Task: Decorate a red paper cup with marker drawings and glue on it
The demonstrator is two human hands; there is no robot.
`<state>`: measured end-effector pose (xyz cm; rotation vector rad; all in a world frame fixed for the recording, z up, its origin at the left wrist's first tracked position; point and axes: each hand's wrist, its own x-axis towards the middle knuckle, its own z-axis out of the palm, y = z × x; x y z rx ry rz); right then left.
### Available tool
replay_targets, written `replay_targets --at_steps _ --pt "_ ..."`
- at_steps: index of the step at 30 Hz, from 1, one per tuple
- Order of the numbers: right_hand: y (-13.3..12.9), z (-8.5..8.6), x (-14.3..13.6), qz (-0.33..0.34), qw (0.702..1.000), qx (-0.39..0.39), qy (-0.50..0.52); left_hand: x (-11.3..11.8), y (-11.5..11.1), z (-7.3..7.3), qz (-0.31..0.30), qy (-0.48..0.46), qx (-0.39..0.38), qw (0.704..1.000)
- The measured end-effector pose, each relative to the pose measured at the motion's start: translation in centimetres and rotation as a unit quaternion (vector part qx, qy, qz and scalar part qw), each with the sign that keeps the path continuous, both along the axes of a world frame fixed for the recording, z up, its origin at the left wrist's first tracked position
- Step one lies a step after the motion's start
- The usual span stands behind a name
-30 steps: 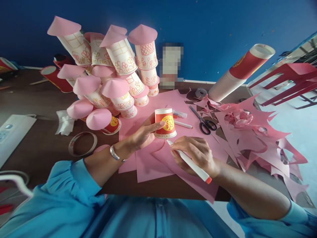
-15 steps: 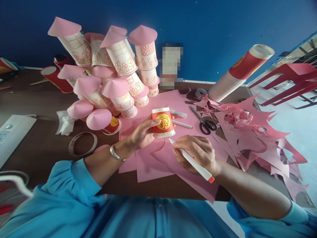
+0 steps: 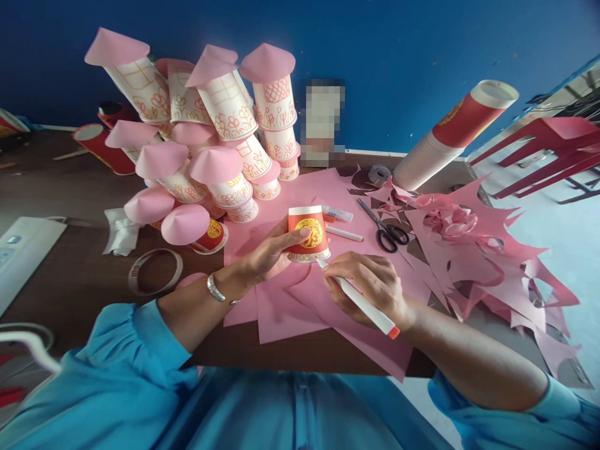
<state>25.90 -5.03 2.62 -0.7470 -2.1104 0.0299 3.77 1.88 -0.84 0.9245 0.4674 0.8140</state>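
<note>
In the middle, my left hand is closed around a red paper cup with a yellow emblem, its thumb lying across the front. The cup's white rim at the bottom carries a drawn pattern. My right hand grips a white marker with an orange end, its tip close beside the cup's lower edge; whether it touches is too small to tell. Beneath both hands lie pink paper sheets. Just behind the cup are a glue stick and a second slim marker.
Decorated cups with pink cone tops stand at the back left. A tape roll lies left. Black-handled scissors, pink scraps and a leaning cup stack are on the right, with a red stool beyond.
My right hand has moved slightly left and up, bringing the marker's tip nearer to the cup's lower rim. My left thumb has shifted a little to the right over the emblem.
</note>
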Motion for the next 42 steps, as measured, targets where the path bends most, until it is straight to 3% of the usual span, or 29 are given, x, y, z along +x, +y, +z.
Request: replay_targets --at_steps 22,30,36,42 --pt "-0.4 0.2 -0.2 0.014 0.998 -0.064 -0.011 0.3 0.1 0.1 0.000 0.001 0.015 1.000" --pt "-0.1 0.5 0.0 0.042 0.999 -0.009 0.027 0.2 0.6 -0.4 0.001 -0.019 0.008 1.000" --pt "0.0 0.2 0.1 0.032 0.999 -0.003 0.024 0.4 0.3 0.6 -0.029 -0.008 0.044 0.999" --pt "-0.1 0.1 0.2 0.011 1.000 -0.011 0.013 0.2 0.1 0.7 -0.005 0.015 0.005 1.000"
